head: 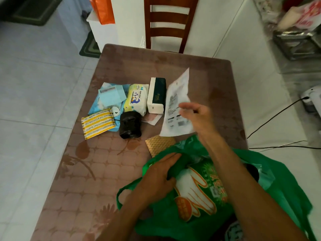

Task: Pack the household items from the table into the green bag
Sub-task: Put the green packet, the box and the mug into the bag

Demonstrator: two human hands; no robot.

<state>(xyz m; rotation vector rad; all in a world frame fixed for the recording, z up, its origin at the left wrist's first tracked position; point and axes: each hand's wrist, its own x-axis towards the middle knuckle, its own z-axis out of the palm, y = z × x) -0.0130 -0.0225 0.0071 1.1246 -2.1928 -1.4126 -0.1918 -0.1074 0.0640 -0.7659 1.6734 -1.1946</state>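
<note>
The green bag lies open at the table's near right edge, with a printed glove packet inside it. My left hand grips the bag's rim at its left side. My right hand holds a flat white pouch above the table, just beyond the bag. Left of the pouch lie a white and dark green box, a baby wipes pack, a black roll of bags, a yellow striped scrub pad, blue packets and a gold textured card.
The brown patterned table has a wooden chair at its far end. A white counter runs along the right with a black cable on it. Tiled floor lies to the left, with an orange bag on a white cabinet.
</note>
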